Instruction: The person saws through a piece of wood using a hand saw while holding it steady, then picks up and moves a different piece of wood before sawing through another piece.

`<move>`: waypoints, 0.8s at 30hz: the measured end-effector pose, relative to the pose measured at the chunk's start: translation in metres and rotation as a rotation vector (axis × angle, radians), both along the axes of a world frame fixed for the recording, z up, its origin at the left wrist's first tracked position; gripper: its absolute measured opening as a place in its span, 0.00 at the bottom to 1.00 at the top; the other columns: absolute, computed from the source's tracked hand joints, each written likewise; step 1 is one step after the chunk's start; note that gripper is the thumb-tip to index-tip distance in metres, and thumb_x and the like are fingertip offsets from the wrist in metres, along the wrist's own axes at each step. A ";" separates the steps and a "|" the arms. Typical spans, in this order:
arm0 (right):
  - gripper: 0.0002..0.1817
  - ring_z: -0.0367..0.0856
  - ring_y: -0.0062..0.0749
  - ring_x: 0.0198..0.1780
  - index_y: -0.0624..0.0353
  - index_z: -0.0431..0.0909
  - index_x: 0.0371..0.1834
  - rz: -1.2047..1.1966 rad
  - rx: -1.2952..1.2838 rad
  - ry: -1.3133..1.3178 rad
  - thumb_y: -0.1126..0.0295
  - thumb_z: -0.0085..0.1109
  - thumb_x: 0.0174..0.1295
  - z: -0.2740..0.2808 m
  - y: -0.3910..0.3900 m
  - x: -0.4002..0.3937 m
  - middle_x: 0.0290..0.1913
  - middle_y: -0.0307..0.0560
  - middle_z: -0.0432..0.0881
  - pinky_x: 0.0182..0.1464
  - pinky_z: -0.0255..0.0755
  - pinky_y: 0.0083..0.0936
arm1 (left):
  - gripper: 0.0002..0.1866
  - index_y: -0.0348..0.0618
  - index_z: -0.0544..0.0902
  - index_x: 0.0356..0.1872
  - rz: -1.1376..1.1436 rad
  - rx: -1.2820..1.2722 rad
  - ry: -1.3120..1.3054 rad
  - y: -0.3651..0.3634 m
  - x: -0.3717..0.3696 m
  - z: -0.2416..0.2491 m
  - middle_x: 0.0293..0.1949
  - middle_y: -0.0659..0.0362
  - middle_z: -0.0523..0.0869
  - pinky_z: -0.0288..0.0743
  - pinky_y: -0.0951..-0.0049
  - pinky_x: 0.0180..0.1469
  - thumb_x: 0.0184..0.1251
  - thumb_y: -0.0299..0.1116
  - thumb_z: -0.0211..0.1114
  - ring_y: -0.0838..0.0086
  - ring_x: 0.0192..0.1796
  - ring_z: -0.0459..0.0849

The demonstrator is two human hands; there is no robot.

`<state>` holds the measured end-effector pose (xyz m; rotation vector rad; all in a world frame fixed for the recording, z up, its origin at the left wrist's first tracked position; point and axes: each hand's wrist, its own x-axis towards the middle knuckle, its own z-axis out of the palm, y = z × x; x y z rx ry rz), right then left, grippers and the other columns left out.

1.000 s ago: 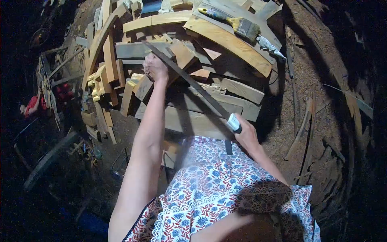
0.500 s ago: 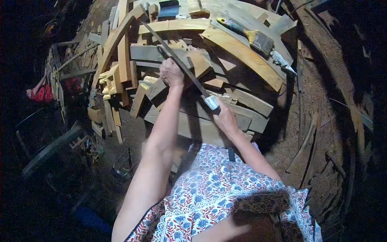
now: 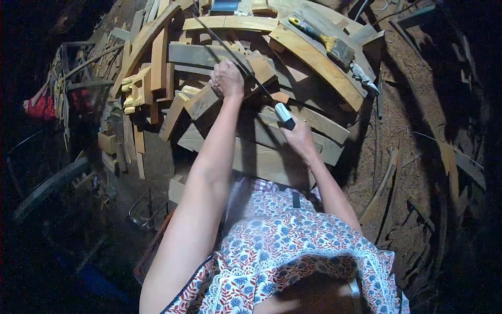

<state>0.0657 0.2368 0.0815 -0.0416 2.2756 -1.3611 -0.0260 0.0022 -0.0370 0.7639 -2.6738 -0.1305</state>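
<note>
My right hand [image 3: 300,138] is wrapped round the white and black handle of a long, narrow, dark-bladed tool [image 3: 283,112]. Its thin blade runs up and left past my other hand, over the wood pile, and I see it nearly edge-on. My left hand [image 3: 227,81] is closed in a fist just left of the blade, resting among the boards. What those fingers grip, if anything, is hidden. A short wooden block [image 3: 261,70] lies just right of the fist, and a grey board [image 3: 191,54] lies behind it.
Curved wooden pieces [image 3: 319,65] and offcuts are stacked around my hands. A paintbrush [image 3: 334,47] with a yellow and black handle lies at the upper right. A metal frame [image 3: 144,220] stands at the lower left. Someone in red clothing [image 3: 42,106] is at the far left.
My right hand has moved slightly up and forward with the tool. Its blade has turned to look thinner. My left fist stays closed by the wood; the whole view has shifted a little.
</note>
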 end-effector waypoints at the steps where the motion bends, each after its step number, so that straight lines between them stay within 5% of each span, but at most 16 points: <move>1: 0.22 0.80 0.46 0.39 0.57 0.73 0.52 0.004 0.013 0.000 0.68 0.59 0.51 0.017 0.002 -0.001 0.39 0.59 0.80 0.41 0.72 0.30 | 0.17 0.45 0.80 0.26 0.027 0.093 -0.064 0.011 0.005 0.029 0.30 0.53 0.79 0.67 0.58 0.39 0.63 0.41 0.45 0.58 0.37 0.77; 3: 0.25 0.79 0.48 0.43 0.55 0.72 0.54 -0.038 0.007 0.150 0.72 0.59 0.48 0.017 0.010 0.013 0.42 0.57 0.80 0.43 0.73 0.33 | 0.17 0.45 0.80 0.26 0.035 0.040 -0.034 -0.002 -0.002 -0.023 0.31 0.54 0.79 0.67 0.57 0.39 0.64 0.41 0.45 0.58 0.38 0.77; 6: 0.31 0.80 0.46 0.44 0.52 0.68 0.58 -0.035 -0.014 0.268 0.75 0.60 0.46 0.050 0.025 0.032 0.42 0.54 0.80 0.45 0.72 0.33 | 0.18 0.42 0.79 0.30 -0.011 0.173 -0.039 0.018 0.013 0.053 0.36 0.51 0.79 0.66 0.54 0.46 0.67 0.42 0.44 0.56 0.42 0.77; 12: 0.38 0.79 0.48 0.45 0.46 0.61 0.64 -0.152 0.104 0.225 0.79 0.61 0.46 0.080 0.019 0.058 0.43 0.54 0.80 0.47 0.72 0.35 | 0.19 0.43 0.80 0.32 -0.151 0.285 -0.150 0.011 0.020 0.066 0.40 0.50 0.78 0.64 0.52 0.46 0.67 0.44 0.44 0.56 0.46 0.74; 13: 0.34 0.78 0.49 0.46 0.47 0.64 0.61 -0.177 0.087 0.398 0.80 0.59 0.47 0.067 0.015 0.061 0.46 0.54 0.78 0.47 0.72 0.35 | 0.18 0.43 0.79 0.33 -0.127 0.267 -0.129 0.017 0.021 0.065 0.40 0.50 0.78 0.64 0.52 0.46 0.67 0.44 0.45 0.56 0.46 0.74; 17: 0.26 0.77 0.47 0.50 0.48 0.67 0.60 -0.228 0.066 0.370 0.74 0.57 0.55 0.044 0.016 0.069 0.48 0.56 0.77 0.48 0.71 0.33 | 0.17 0.43 0.78 0.35 -0.105 0.148 -0.102 0.025 0.025 0.056 0.39 0.50 0.77 0.65 0.53 0.45 0.66 0.45 0.45 0.56 0.46 0.74; 24: 0.26 0.77 0.49 0.49 0.49 0.69 0.57 -0.148 0.078 0.203 0.76 0.58 0.51 0.026 0.017 0.079 0.47 0.56 0.78 0.48 0.71 0.34 | 0.15 0.43 0.78 0.33 -0.015 0.123 -0.113 0.028 0.019 0.049 0.40 0.52 0.77 0.65 0.57 0.45 0.64 0.43 0.47 0.59 0.45 0.74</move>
